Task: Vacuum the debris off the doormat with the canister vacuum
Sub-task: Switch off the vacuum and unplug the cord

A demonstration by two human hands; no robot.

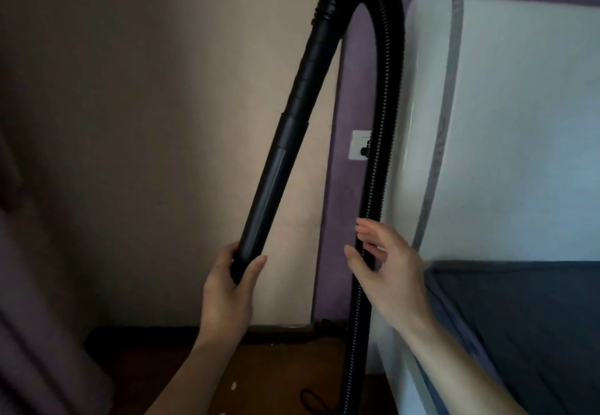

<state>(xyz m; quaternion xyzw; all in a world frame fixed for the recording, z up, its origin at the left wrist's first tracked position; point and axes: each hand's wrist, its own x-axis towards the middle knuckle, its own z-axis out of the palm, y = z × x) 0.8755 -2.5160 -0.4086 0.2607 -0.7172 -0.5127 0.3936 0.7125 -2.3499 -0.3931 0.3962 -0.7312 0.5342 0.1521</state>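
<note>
Vacuum wand [276, 171] slants up-right, left hand [227, 291] gripping its base, right hand [386, 271] spread.

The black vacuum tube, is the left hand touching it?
Touching. The head view shows the left hand gripping the lower end of the black vacuum tube, fingers and thumb curled round it.

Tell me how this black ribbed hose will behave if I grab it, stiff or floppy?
Probably floppy: the ribbed hose bends in a tight arch overhead and hangs down. Its ridges should give grip, so likely not slippery. The smooth wand your left hand holds looks rigid by contrast.
</note>
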